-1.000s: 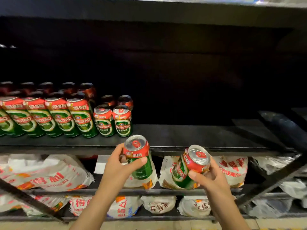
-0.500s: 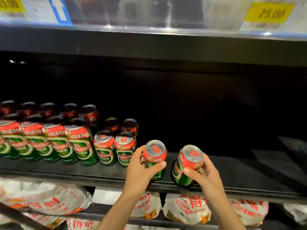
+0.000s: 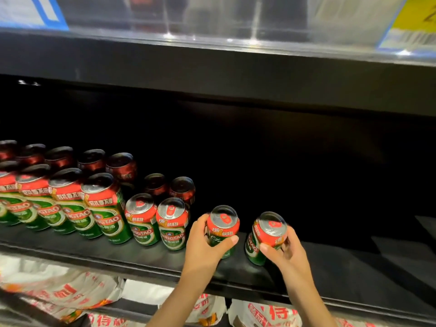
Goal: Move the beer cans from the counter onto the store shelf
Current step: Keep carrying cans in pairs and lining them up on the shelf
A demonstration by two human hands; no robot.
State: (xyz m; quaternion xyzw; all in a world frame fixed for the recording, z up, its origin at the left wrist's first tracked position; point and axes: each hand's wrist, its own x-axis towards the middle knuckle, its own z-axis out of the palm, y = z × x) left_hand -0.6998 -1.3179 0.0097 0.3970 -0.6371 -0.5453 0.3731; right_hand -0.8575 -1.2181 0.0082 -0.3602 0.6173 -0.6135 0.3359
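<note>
Dim, dark shelf recess, blurred edges

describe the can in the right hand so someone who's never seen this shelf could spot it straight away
Find the dark shelf holding a row of red and green Tsingtao beer cans along its left part. Follow that row rightward past its end to the two cans held by hands. Yours is the rightmost can, gripped by the right hand; unlike the others it leans.

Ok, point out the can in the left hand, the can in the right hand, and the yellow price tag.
Left-hand beer can [image 3: 223,218]: head view, on its silver lid.
Right-hand beer can [image 3: 271,225]: head view, on its lid.
Yellow price tag [image 3: 415,15]: head view, on its yellow face.
</note>
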